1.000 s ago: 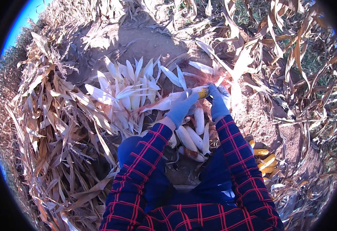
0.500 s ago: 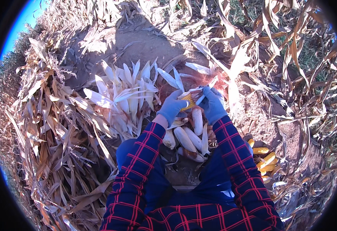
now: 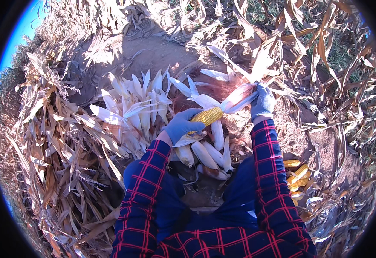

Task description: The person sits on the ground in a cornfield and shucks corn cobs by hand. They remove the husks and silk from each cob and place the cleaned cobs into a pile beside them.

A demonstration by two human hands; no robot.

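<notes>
A yellow ear of corn (image 3: 208, 116) lies in my left hand (image 3: 183, 125), whose grey-gloved fingers are wrapped round it. Its kernels are bare along most of the visible length. From its far right end a pale husk (image 3: 238, 98) stretches up to my right hand (image 3: 263, 102), also gloved, which is closed on the leaves. Below the ear, between my knees, several ears still in pale husks (image 3: 205, 155) lie in a pile. Loose husk leaves and reddish silk (image 3: 226, 86) are spread beyond my hands.
On my left stands a heap of stripped pale husks (image 3: 140, 103), with dry corn stalks (image 3: 63, 159) bundled beside it. Bare yellow ears (image 3: 299, 176) lie by my right leg. Dry leaves (image 3: 325, 51) cover the ground at the right, and bare soil (image 3: 153, 56) shows ahead.
My right hand has moved up and right, drawing the husk out from the ear. More yellow kernels show now. My left hand has shifted slightly left with the ear.
</notes>
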